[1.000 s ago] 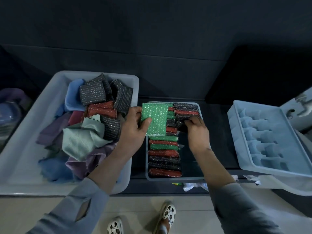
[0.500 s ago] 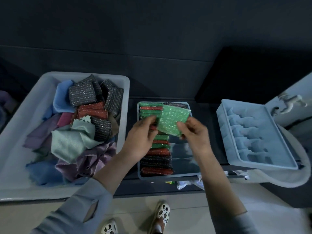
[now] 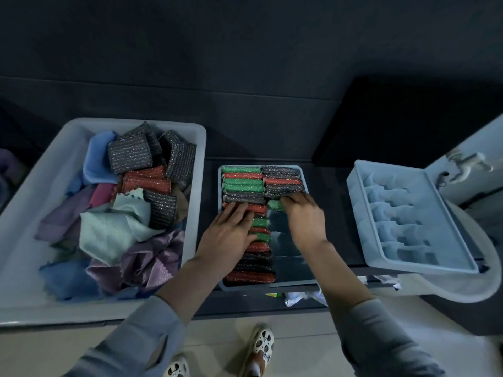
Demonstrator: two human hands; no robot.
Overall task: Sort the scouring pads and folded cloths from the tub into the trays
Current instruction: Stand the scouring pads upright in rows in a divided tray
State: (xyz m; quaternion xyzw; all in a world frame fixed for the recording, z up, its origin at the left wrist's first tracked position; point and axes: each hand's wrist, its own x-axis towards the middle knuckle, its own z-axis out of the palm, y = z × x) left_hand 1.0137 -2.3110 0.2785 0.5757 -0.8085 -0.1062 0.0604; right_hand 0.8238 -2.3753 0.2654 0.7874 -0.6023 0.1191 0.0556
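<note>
Standing at the left end of the dark counter (image 3: 313, 148), the big tub (image 3: 24, 240) was the largest thing and it was far from empty. Crumpled cloths (image 3: 109, 229) in green, purple, blue and pink filled its near half, and several black and red pads (image 3: 130, 156) lay piled toward its far right corner. So, in my judgement, much of the sorting was left, and none of the cloths seemed to be sorted yet.

At the right end of the counter the pale blue tray (image 3: 362, 229) with moulded pockets held nothing that could be seen.

Between them sat the smaller grey tray (image 3: 296, 282). Its left column was packed with pads standing on edge from the far edge to the near edge. Its right column had only a few pads at the far edge, and the near part was bare.

The left hand (image 3: 231, 232) lay flat with straight fingers on the left column, pressing it. The right hand (image 3: 304, 216) was curled over a green pad (image 3: 275, 205), pushing it in just behind the last black pad of the right column.
</note>
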